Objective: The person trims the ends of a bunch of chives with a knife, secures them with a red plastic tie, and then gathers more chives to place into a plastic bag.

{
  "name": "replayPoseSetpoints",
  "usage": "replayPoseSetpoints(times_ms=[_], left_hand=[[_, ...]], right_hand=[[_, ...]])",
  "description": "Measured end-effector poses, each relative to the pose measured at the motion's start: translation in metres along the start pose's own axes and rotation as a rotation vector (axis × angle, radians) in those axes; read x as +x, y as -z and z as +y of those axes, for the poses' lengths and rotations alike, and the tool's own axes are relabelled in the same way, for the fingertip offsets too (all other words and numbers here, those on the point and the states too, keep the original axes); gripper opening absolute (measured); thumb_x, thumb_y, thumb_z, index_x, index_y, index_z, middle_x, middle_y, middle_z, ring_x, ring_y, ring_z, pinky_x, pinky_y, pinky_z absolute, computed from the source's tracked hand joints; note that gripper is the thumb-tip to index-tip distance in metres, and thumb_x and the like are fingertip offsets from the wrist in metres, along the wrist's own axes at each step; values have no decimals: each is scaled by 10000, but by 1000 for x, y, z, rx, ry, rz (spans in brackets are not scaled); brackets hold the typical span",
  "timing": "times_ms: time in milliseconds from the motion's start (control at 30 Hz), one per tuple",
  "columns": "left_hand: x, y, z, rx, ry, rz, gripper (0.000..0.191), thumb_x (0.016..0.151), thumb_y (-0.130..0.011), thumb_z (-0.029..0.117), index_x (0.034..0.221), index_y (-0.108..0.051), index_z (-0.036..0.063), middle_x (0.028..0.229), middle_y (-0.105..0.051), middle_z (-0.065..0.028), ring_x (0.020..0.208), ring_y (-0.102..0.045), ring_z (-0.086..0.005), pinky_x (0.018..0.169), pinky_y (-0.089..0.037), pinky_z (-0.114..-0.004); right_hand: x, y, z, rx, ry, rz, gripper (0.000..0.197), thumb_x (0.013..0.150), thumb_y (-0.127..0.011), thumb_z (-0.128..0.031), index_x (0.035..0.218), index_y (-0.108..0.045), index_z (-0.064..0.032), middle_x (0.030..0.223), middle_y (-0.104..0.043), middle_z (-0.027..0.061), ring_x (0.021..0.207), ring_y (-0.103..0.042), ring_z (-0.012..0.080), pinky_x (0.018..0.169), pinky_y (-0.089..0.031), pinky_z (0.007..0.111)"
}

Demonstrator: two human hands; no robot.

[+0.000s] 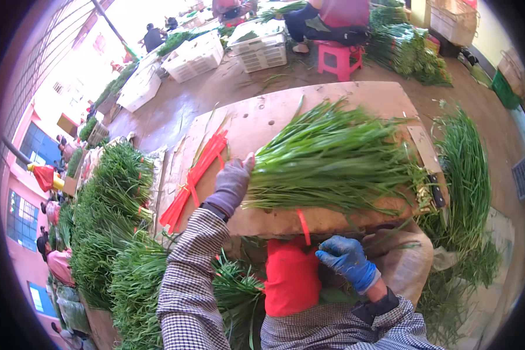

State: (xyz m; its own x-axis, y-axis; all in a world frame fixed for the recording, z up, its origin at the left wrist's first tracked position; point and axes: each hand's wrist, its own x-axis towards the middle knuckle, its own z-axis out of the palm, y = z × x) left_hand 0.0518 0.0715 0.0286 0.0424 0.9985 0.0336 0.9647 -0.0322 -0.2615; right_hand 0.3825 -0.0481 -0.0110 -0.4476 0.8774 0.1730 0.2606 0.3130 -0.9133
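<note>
My left hand [232, 181], in a grey knit glove, grips the left end of a loose bunch of long green leaves [332, 157], probably garlic chives. The leaves fan out to the right across a wooden board [253, 223] and are partly blurred. My right hand [348, 262], in a blue glove, is held over my lap below the board's near edge. Its fingers are curled, and whether anything is in them is hidden. Left of the bunch lies a bundle of red ties [192, 179]. A single red strip [303, 226] hangs over the near edge.
A black-handled knife [435, 190] lies at the board's right end beside pale stem scraps [423, 194]. Tied green bunches [113, 210] are piled at left, loose greens [463, 175] at right. Ahead are white crates [260, 52] and a person on a pink stool [339, 59].
</note>
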Motion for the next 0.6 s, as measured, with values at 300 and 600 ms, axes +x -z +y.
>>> replayPoseSetpoints(times_ms=[300,600], left_hand=[[-45,4,-23,-285,-57,-114,1053,730,-775,320,1545,-144,102,1454,-310,-355,1339,-360,-462,1110,-326,-469],[-91,23,-19,-749,-89,304,476,837,-686,129,1286,-536,82,1194,-561,-190,1131,-547,-350,955,-456,-430]], right_hand=[[52,2,19,23,-228,-115,143,816,-709,-160,842,-695,-20,771,-649,174,691,-649,321,635,-508,389],[65,-3,35,-123,-93,-76,164,799,-714,-168,869,-710,-21,799,-671,177,719,-668,325,652,-521,389]])
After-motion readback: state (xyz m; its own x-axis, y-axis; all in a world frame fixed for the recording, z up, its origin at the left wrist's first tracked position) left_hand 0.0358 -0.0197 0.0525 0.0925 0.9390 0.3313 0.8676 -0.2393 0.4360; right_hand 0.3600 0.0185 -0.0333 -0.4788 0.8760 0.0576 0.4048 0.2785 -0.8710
